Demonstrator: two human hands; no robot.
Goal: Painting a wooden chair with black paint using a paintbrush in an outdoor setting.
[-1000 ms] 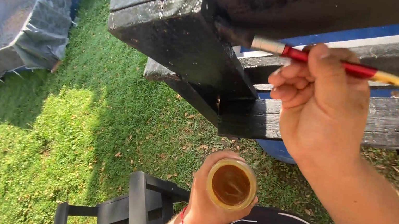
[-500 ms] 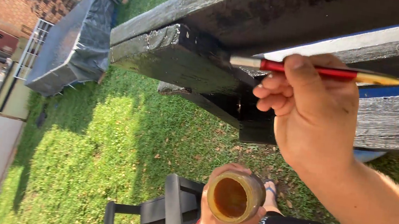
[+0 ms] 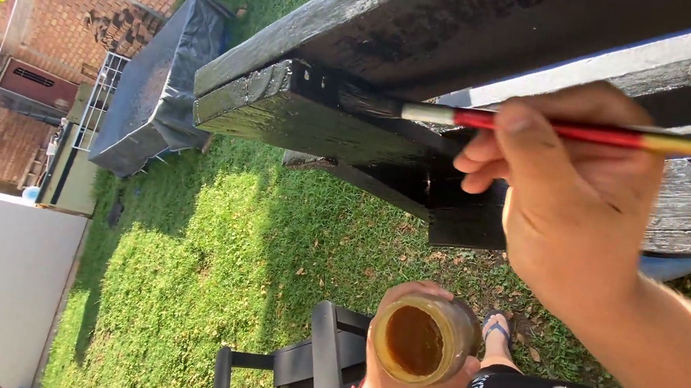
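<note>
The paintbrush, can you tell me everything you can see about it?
The paintbrush is long and thin, lying almost level across the picture. Its handle is red near the middle and yellow toward the pointed tail, with a silvery metal collar before dark bristles. The right hand holds it, fingers wrapped over the red part. The bristle tip touches the shiny, wet-looking black wooden beam, which looks freshly coated there.

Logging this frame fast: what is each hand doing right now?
Left hand: closed around a small open jar.
Right hand: closed on a red-handled paintbrush.
</note>
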